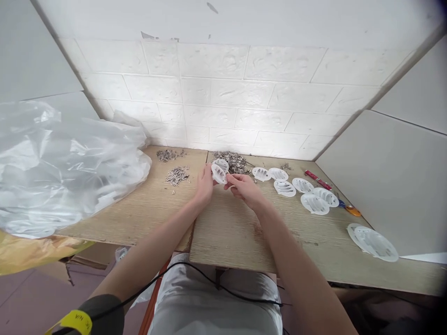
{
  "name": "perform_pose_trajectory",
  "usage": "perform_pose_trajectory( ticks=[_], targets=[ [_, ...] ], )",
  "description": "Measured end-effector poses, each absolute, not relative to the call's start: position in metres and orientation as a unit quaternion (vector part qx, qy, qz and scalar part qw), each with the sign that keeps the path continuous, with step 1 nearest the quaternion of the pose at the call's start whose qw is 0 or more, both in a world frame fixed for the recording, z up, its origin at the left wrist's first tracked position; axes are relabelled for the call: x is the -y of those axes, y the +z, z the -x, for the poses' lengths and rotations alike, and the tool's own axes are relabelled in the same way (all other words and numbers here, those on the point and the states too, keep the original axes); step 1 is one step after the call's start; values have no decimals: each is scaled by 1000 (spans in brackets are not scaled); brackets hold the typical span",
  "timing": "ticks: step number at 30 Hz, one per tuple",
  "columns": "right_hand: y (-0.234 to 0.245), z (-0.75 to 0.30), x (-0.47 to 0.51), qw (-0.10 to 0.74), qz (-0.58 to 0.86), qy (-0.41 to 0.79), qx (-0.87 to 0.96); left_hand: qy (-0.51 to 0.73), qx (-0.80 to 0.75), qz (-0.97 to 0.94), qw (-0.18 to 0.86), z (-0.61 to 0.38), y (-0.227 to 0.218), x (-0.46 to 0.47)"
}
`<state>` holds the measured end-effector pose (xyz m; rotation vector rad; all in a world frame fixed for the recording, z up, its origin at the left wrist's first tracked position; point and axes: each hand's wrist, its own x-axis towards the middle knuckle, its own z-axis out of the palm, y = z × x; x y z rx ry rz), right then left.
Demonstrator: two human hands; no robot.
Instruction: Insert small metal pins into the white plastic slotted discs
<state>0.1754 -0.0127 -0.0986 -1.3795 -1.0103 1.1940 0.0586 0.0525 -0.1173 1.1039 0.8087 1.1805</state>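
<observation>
A round white slotted plastic piece is tilted up above the table, held at its left edge by my left hand, whose fingers are closed on it. At its right edge the fingertips of my right hand are pinched; whether a small part sits between them is too small to make out. Just behind the piece, another white slotted disc shows in part. A heap of small metal parts lies beyond my hands. Several similar white pieces are spread to the right of my right hand.
Two smaller piles of metal bits lie left of my hands. A large clear plastic bag covers the table's left side. Along the right lie a red tool, an orange-handled tool and stacked white pieces. A black cable crosses my lap.
</observation>
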Motion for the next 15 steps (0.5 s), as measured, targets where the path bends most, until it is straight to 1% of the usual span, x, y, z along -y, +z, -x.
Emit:
perform_pose_trajectory(
  ticks=[3,8,12,15],
  targets=[
    [-98,-174,12,541,527,544,367,523,-341,-459,632,-60,-114,-46],
    [-90,-178,13,564,493,606,268,496,-342,-470,645,-60,-115,-45],
    [-86,-179,13,580,491,611,223,471,-346,-456,671,-60,-117,-47],
    [-90,-179,12,581,504,587,252,447,-346,-429,705,-59,-116,-51]
  ],
)
